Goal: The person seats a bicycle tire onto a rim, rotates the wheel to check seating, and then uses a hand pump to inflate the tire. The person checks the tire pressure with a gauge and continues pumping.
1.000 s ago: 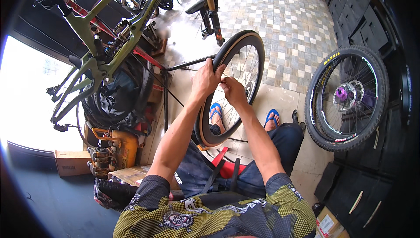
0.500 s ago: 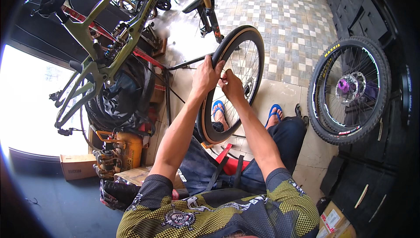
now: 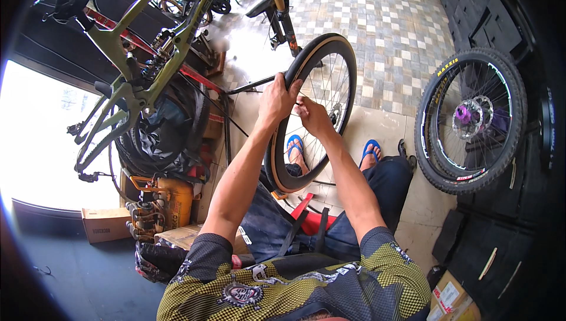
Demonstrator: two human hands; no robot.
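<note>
A bicycle wheel with a slim black tyre, tan sidewall and deep black rim stands upright, tilted, between my legs. My left hand is wrapped round its tyre and rim on the left side, thumb toward the spokes. Close beside it, at the inner edge of the rim, my right hand has its fingers pinched together; whatever lies in them is too small and covered to make out. The wheel's hub shows just right of that hand.
A green bicycle frame hangs at the left, above a yellow air compressor and a cardboard box. Two knobbly-tyred wheels lean at the right against black cabinets. A red-and-black stand sits beneath my wheel.
My right hand has turned slightly at the wrist, with its fingers still at the rim. My left hand and the wheel have hardly moved.
</note>
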